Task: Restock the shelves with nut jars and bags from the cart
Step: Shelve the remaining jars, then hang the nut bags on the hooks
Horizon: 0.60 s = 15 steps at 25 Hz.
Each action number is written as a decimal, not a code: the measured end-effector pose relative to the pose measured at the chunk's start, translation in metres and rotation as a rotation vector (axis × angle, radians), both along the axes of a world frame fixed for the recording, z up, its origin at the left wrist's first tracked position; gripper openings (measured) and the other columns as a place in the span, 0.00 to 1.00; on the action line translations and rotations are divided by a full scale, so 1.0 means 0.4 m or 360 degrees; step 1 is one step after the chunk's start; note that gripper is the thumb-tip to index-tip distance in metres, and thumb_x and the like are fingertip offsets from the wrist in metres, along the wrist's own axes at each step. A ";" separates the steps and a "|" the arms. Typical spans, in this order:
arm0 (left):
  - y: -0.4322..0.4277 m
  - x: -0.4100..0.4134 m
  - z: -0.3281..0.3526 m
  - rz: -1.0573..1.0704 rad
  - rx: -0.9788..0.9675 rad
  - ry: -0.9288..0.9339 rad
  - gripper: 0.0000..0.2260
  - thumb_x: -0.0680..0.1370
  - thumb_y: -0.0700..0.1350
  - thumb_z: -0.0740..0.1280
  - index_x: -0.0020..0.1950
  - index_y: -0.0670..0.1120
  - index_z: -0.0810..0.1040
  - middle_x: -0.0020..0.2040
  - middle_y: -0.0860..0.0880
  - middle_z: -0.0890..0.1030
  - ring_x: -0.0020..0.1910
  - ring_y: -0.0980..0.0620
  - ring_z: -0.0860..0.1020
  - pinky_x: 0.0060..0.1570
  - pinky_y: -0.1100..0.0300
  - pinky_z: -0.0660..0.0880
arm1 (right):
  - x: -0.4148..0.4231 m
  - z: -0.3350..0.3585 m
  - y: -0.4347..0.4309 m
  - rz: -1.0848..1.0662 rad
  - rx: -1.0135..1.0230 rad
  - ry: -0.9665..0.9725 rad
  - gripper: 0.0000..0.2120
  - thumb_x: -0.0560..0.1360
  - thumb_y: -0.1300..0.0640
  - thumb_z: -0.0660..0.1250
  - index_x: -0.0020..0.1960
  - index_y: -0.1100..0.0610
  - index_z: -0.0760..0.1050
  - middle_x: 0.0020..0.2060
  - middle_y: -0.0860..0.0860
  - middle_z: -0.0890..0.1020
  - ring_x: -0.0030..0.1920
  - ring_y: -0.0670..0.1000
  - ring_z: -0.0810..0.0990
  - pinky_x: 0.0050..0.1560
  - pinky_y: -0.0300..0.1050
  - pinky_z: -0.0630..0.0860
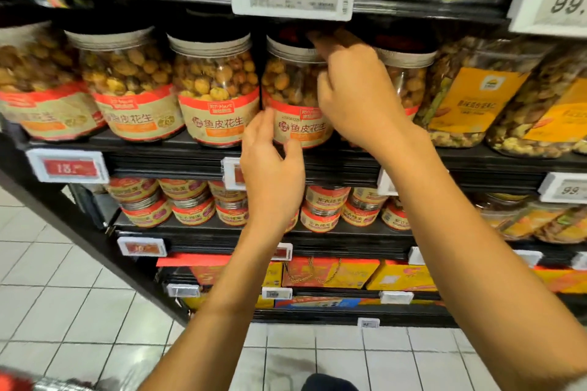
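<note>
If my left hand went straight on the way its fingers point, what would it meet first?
The peanut jar right ahead. Your left hand already curls its fingers at the lower left of the label and appears to touch it, though depth is hard to judge.

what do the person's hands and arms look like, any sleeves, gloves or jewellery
Both the left hand and the right hand are bare: no gloves, rings or watch show. The left forearm and right forearm are uncovered as far as the frame shows; no sleeve is clearly visible.
</note>
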<state>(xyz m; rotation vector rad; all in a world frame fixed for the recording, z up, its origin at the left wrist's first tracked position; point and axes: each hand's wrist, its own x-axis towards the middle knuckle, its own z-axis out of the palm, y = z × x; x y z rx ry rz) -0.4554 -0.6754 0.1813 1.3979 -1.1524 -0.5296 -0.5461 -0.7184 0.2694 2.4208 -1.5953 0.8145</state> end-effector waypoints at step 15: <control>0.015 0.045 -0.004 -0.0043 -0.0097 -0.0005 0.20 0.78 0.37 0.60 0.70 0.44 0.70 0.68 0.48 0.72 0.66 0.53 0.71 0.67 0.60 0.67 | -0.018 -0.233 0.091 0.0080 0.0376 -0.1427 0.23 0.77 0.68 0.55 0.71 0.56 0.65 0.69 0.52 0.69 0.69 0.49 0.69 0.69 0.49 0.67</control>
